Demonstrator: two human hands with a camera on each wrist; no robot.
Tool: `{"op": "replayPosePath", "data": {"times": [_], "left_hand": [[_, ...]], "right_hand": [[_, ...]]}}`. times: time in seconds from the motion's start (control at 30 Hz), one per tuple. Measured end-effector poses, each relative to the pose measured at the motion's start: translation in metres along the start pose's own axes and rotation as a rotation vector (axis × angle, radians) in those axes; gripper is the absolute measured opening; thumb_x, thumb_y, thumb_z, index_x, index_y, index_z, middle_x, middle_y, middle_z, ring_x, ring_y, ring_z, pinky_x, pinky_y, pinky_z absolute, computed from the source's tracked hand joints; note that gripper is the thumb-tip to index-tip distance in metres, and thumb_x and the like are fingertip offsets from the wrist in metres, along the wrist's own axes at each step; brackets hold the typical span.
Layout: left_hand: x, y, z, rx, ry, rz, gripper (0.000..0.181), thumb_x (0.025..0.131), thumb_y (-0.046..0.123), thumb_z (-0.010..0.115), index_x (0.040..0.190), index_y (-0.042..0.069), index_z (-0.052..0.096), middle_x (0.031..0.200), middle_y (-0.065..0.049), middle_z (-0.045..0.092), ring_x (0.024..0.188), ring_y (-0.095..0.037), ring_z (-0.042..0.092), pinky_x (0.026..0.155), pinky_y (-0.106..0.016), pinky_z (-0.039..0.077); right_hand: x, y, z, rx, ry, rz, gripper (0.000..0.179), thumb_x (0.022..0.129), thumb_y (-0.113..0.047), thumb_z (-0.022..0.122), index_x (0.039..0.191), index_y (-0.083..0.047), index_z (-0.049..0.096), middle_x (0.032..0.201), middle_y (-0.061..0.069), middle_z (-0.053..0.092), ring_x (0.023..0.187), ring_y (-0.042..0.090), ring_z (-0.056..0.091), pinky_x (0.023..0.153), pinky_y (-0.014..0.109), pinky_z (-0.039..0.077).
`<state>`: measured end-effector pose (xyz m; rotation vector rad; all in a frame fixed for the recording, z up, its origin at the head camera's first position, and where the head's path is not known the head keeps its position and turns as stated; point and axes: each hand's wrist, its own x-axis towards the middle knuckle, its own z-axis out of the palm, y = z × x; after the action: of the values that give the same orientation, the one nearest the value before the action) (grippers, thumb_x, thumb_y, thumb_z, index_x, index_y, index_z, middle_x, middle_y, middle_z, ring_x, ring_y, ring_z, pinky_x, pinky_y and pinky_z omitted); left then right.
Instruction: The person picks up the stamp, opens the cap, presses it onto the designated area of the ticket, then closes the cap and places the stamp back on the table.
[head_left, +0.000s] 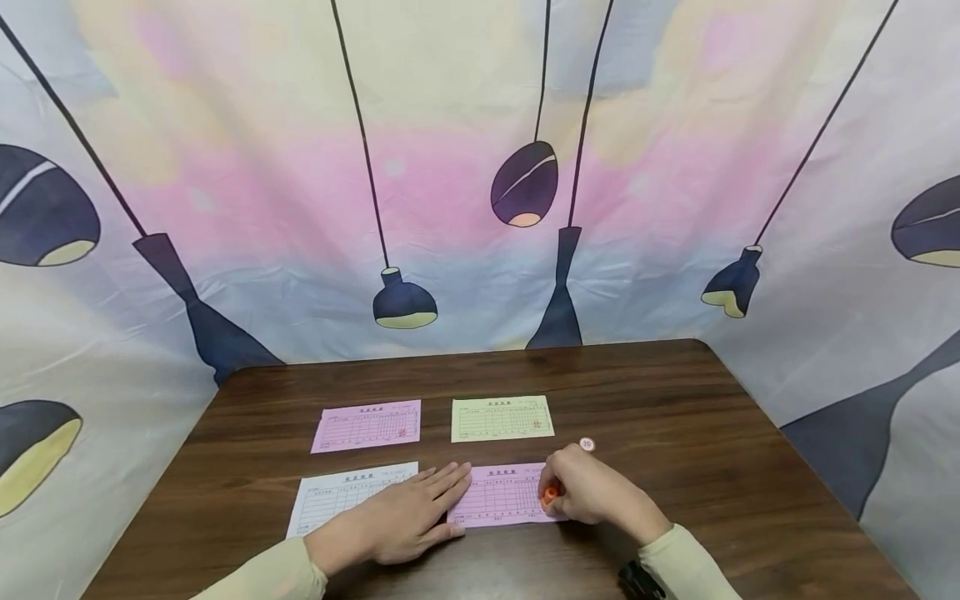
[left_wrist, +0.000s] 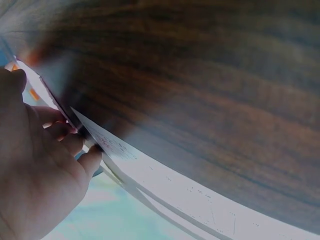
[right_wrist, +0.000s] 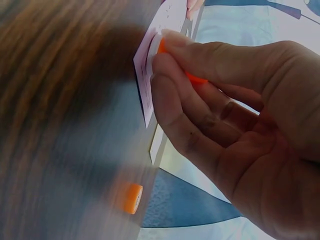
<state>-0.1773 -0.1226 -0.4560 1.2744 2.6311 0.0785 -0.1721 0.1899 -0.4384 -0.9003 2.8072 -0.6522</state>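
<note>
An orange stamp (head_left: 551,495) is pinched between the thumb and fingers of my right hand (head_left: 596,487). It stands at the right part of the near pink printed slip (head_left: 495,498), its white lower end against the paper in the right wrist view; the face underneath is hidden. My left hand (head_left: 416,512) rests palm down with fingers extended, its fingertips and thumb on the slip's left edge. Beyond the right hand, a small orange cap (right_wrist: 133,199) with a round printed label lies on the table.
Under and beside the left hand lies a white slip (head_left: 322,502). Farther back are a second pink slip (head_left: 367,427) and a pale green slip (head_left: 502,418), both with red marks. The dark wooden table (head_left: 637,400) ends at a patterned curtain (head_left: 465,183).
</note>
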Motion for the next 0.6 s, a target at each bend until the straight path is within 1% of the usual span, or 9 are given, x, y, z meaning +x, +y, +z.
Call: {"op": "replayPosePath", "data": {"times": [0.2,0.47,0.53,0.6], "left_hand": [[-0.0007,0.0006,-0.0006,-0.013,-0.001,0.004,0.073,0.111,0.059,0.030,0.167,0.011,0.029,0.176,-0.005,0.025,0.162,-0.025,0.030,0.130,-0.048,0.033],[-0.0019,0.0001,0.0019,0.007,0.029,0.021,0.072,0.112,0.057,0.030,0.166,0.009,0.032,0.175,-0.008,0.029,0.160,-0.029,0.034,0.128,-0.049,0.036],[-0.0016,0.0001,0.0018,0.005,0.031,0.020,0.072,0.112,0.057,0.030,0.166,0.009,0.032,0.175,-0.008,0.029,0.161,-0.028,0.033,0.129,-0.049,0.036],[-0.0008,-0.0005,0.0025,0.004,0.035,0.024,0.072,0.112,0.057,0.030,0.166,0.009,0.032,0.175,-0.008,0.029,0.161,-0.028,0.033,0.129,-0.049,0.036]], "right_hand": [[-0.0019,-0.0044,0.0021,-0.026,0.031,-0.009,0.023,0.076,0.007,0.078,0.067,-0.014,0.070,0.063,-0.012,0.053,0.061,-0.004,0.041,0.052,0.014,0.037],[-0.0056,-0.0065,0.0073,-0.099,0.101,-0.053,0.027,0.071,0.006,0.079,0.064,-0.017,0.068,0.064,-0.013,0.052,0.064,-0.005,0.041,0.057,0.013,0.038],[-0.0060,-0.0059,0.0074,-0.109,0.109,-0.059,0.027,0.071,0.006,0.080,0.063,-0.017,0.067,0.064,-0.013,0.052,0.064,-0.005,0.041,0.058,0.013,0.038],[-0.0060,-0.0047,0.0068,-0.103,0.099,-0.054,0.028,0.072,0.005,0.079,0.064,-0.018,0.067,0.065,-0.013,0.052,0.064,-0.005,0.042,0.058,0.013,0.038]]}}
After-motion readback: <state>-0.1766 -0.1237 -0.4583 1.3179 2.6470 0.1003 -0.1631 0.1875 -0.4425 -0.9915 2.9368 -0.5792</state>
